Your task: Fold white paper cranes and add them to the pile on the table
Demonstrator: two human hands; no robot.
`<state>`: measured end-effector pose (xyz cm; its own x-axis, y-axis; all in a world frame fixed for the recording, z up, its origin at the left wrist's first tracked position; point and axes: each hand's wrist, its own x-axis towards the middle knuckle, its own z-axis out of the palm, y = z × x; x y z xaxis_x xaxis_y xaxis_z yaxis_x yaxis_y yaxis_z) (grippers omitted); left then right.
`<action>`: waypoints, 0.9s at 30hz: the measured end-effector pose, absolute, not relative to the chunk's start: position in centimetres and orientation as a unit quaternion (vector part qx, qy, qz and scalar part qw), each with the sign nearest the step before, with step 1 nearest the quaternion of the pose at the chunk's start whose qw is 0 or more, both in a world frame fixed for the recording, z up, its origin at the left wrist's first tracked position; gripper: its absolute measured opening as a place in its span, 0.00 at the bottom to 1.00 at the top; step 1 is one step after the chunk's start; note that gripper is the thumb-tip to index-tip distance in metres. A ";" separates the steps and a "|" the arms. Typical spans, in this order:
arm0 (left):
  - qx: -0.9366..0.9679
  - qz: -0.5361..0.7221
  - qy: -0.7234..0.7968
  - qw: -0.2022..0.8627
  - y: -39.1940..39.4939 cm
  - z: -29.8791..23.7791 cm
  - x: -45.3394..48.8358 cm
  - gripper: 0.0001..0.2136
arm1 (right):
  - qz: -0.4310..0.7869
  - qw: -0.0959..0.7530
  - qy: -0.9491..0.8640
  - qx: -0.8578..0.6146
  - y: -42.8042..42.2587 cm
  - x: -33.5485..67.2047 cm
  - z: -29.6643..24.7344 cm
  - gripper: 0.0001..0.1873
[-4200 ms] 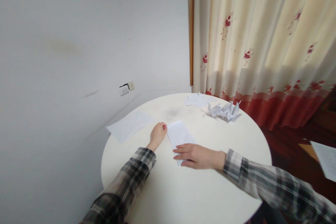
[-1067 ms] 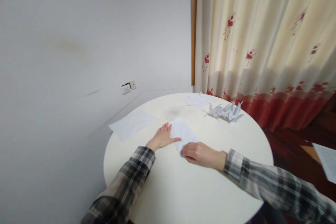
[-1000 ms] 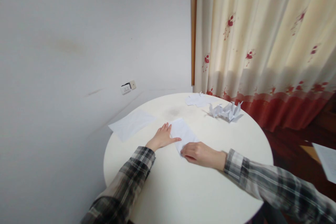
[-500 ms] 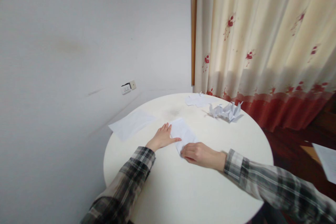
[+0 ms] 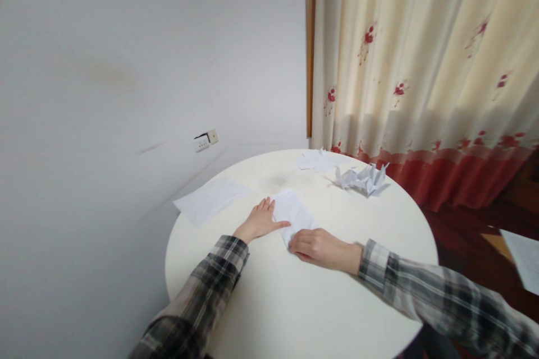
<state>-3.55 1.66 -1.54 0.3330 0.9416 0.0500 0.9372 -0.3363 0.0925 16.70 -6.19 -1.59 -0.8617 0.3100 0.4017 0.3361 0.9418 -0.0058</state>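
A white sheet of paper (image 5: 293,207), which looks folded, lies on the round white table (image 5: 269,303) between my hands. My left hand (image 5: 261,221) rests flat along the paper's left edge, fingers spread and thumb stretched across it. At the near right corner, my right hand (image 5: 316,248) has its fingers curled together on the paper's edge. Its fingertips are partly hidden, but they appear to pinch the corner.
Toward the right back of the table stand several folded paper cranes (image 5: 365,179). Small paper pieces (image 5: 320,160) lie at the far edge, and a larger sheet (image 5: 210,198) at the left overhangs the rim. A wall (image 5: 105,179) borders the left, a curtain (image 5: 404,67) the back.
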 end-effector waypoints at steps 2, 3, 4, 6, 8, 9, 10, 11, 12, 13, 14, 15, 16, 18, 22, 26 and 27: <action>0.816 0.046 0.576 0.023 1.7 -1.5 -3.5 0.46 | -0.032 0.201 -0.965 -0.166 -6.2 16.7 -1.6 0.09; 0.815 0.046 0.577 0.023 1.7 -1.5 -3.5 0.46 | -0.032 0.200 -0.965 -0.166 -6.2 16.7 -1.6 0.09; 0.813 0.046 0.579 0.024 1.7 -1.5 -3.5 0.46 | -0.031 0.199 -0.965 -0.166 -6.2 16.7 -1.6 0.09; 0.811 0.046 0.582 0.026 1.6 -1.5 -3.5 0.45 | -0.031 0.199 -0.965 -0.168 -6.3 16.7 -1.5 0.09; 0.811 0.048 0.583 0.028 1.6 -1.5 -3.5 0.45 | -0.031 0.200 -0.965 -0.168 -6.3 16.7 -1.5 0.09; 0.811 0.049 0.582 0.027 1.7 -1.5 -3.5 0.45 | -0.031 0.200 -0.965 -0.168 -6.3 16.7 -1.4 0.09; 0.812 0.051 0.581 0.027 1.7 -1.6 -3.5 0.45 | -0.032 0.200 -0.965 -0.167 -6.3 16.7 -1.4 0.09; 0.813 0.053 0.580 0.026 1.7 -1.6 -3.6 0.46 | -0.032 0.200 -0.965 -0.166 -6.3 16.7 -1.4 0.10; 0.814 0.054 0.578 0.024 1.7 -1.6 -3.6 0.46 | -0.032 0.200 -0.965 -0.166 -6.3 16.7 -1.4 0.10; 0.814 0.054 0.577 0.022 1.8 -1.6 -3.6 0.46 | -0.033 0.201 -0.965 -0.165 -6.3 16.7 -1.4 0.10; 0.815 0.054 0.576 0.021 1.8 -1.7 -3.6 0.47 | -0.032 0.201 -0.965 -0.165 -6.3 16.7 -1.4 0.10; 0.816 0.052 0.575 0.020 1.8 -1.7 -3.7 0.47 | -0.032 0.202 -0.965 -0.164 -6.3 16.7 -1.4 0.10; 0.817 0.050 0.574 0.020 1.9 -1.7 -3.7 0.47 | -0.032 0.203 -0.965 -0.163 -6.3 16.7 -1.5 0.10; 0.817 0.047 0.574 0.022 1.9 -1.7 -3.7 0.47 | -0.031 0.203 -0.965 -0.161 -6.3 16.7 -1.5 0.10; 0.814 0.051 0.578 0.024 1.9 -1.6 -3.8 0.46 | -0.032 0.203 -0.966 -0.160 -6.3 16.7 -1.5 0.10; 0.818 0.076 0.570 -0.005 1.7 -1.3 -3.7 0.45 | -0.035 0.201 -0.966 -0.158 -6.3 16.7 -1.5 0.10; 0.823 0.082 0.562 -0.012 1.6 -1.2 -3.6 0.44 | -0.036 0.201 -0.966 -0.157 -6.3 16.7 -1.5 0.10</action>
